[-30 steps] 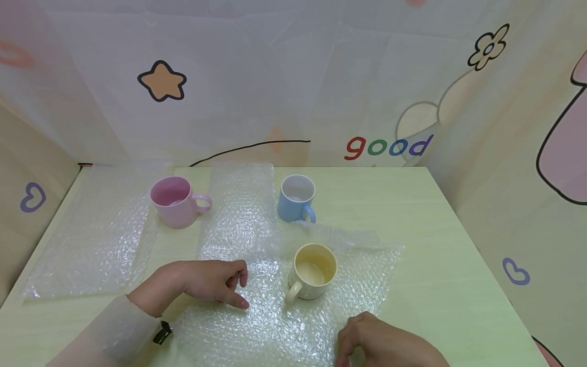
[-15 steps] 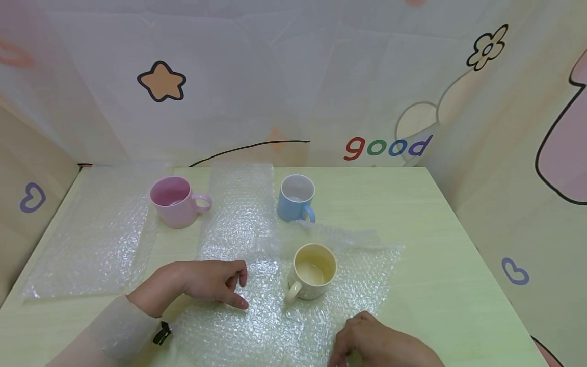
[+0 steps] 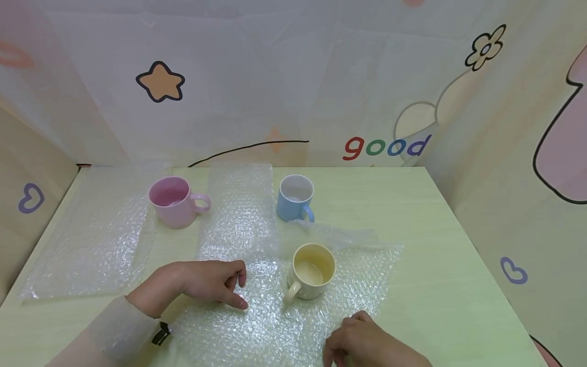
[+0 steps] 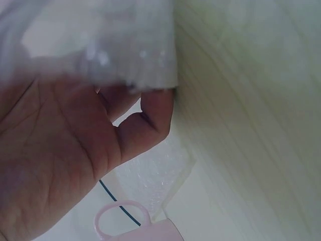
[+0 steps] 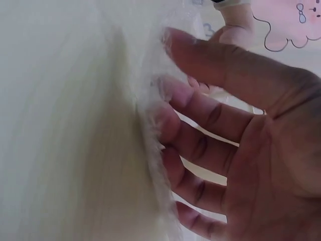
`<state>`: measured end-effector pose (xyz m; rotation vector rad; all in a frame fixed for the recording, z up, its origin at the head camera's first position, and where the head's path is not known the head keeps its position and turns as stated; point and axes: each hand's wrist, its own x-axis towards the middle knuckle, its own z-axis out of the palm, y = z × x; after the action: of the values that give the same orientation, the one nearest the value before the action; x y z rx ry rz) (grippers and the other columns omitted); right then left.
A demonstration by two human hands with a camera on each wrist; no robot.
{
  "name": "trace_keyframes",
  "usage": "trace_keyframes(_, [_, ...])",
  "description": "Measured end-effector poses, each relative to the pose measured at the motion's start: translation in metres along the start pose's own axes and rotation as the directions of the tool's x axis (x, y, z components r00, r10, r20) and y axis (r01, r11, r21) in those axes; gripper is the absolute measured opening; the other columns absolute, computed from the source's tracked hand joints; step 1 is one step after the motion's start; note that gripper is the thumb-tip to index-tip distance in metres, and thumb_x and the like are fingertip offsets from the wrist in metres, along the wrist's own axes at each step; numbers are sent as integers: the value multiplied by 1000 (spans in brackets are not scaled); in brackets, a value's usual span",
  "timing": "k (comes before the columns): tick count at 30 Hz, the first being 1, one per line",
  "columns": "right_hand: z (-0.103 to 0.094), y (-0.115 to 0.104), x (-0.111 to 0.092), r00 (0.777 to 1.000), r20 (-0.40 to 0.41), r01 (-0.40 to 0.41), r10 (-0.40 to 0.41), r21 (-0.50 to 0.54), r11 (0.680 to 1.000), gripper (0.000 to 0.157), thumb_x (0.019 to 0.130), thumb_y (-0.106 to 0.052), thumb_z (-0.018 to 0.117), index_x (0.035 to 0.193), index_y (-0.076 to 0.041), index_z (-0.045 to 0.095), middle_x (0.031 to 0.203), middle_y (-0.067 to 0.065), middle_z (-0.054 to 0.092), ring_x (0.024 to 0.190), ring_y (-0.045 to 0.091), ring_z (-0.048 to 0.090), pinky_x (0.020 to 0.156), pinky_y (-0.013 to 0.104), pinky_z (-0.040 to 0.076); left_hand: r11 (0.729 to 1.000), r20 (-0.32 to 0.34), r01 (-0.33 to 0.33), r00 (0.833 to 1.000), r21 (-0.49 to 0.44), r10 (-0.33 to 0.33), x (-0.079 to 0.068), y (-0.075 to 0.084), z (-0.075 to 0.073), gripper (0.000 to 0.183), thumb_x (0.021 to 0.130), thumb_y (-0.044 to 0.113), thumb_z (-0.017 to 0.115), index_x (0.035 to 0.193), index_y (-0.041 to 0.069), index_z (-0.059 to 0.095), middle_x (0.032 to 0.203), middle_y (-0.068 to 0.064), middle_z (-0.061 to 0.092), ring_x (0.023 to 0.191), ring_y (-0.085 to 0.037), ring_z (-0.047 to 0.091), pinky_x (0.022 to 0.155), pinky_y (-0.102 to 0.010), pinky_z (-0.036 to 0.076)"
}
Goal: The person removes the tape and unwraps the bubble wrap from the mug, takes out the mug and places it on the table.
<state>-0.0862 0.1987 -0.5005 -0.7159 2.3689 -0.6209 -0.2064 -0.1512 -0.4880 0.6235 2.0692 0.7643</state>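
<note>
A pale yellow mug (image 3: 311, 291) stands upright on a sheet of bubble wrap (image 3: 270, 331), its handle toward the front left. On the sheet's left part rests my left hand (image 3: 208, 282), thumb apart from the bent fingers; in the left wrist view the wrap (image 4: 130, 50) overlaps its fingertips. My right hand (image 3: 371, 341) is at the sheet's front right, well short of the mug. From the right wrist, the loosely bent fingers and thumb of that hand (image 5: 273, 155) touch the wrap's edge (image 5: 153, 130), with no pinch visible.
A pink mug (image 3: 176, 214) stands back left, between two further bubble wrap pieces (image 3: 87, 244). Behind the yellow mug, a light blue mug (image 3: 290, 208) stands near the sheet's raised rear edge. The pale table (image 3: 449, 285) meets printed cloth walls (image 3: 293, 76) at the back and sides.
My right hand has slid left along the front of the bubble wrap. The left hand and all the mugs have stayed in place.
</note>
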Motion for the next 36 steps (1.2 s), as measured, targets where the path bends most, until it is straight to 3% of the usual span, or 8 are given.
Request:
trace_keyframes(15, [14, -6, 9, 994, -107, 17, -36, -178, 984, 28, 74, -22, 79, 69, -37, 56, 59, -26, 39, 66, -4, 36, 80, 30, 27, 1000, -2, -17, 1000, -9, 17, -1, -2, 1, 41, 87, 39, 82, 109, 17, 55, 83, -1, 56, 76, -14, 52, 69, -27, 40])
trace_keyframes(25, [9, -8, 14, 999, -41, 3, -10, -172, 985, 29, 78, -19, 80, 70, -37, 57, 58, -21, 41, 62, -3, 37, 78, 29, 27, 1000, 0, -22, 1000, -11, 22, 1, -3, 0, 41, 88, 39, 82, 108, 17, 55, 82, 0, 56, 75, -14, 51, 68, -27, 39])
trace_keyframes(36, [13, -11, 18, 998, -55, -10, -4, -247, 969, 30, 74, -20, 82, 67, -34, 56, 57, -24, 43, 61, -2, 38, 74, 28, 28, 1000, -9, -24, 1000, 4, 24, 2, -5, 2, 40, 88, 40, 82, 108, 18, 55, 83, 0, 56, 77, -13, 51, 68, -27, 39])
